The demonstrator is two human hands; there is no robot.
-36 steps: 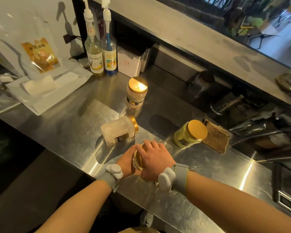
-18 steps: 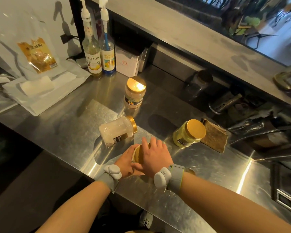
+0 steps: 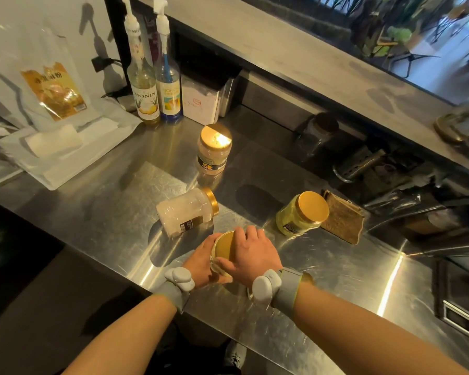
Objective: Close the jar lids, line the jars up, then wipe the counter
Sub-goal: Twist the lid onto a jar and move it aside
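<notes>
1. The steel counter (image 3: 336,269) runs across my whole view, and it looks unwiped to me; nothing for wiping is in my hands.
2. The brown cloth (image 3: 343,221) lies flat at the far right of the work area, just beside the yellow-green jar (image 3: 295,216), untouched, so I judge wiping is the last step left.
3. The white jar (image 3: 186,211) lies on its side near the middle, lid on, and must be stood up before lining up.
4. The yellow-green jar leans tilted with its gold lid on; the pale jar (image 3: 214,152) stands upright farther back, lid on. The three are scattered, not in a row.
5. My right hand (image 3: 252,255) is wrapped over the gold lid (image 3: 224,247) of the near jar, fingers curled on its rim.
6. My left hand (image 3: 201,262) clasps that jar's side at the counter's front edge. I judge I'm tightening this lid.
</notes>
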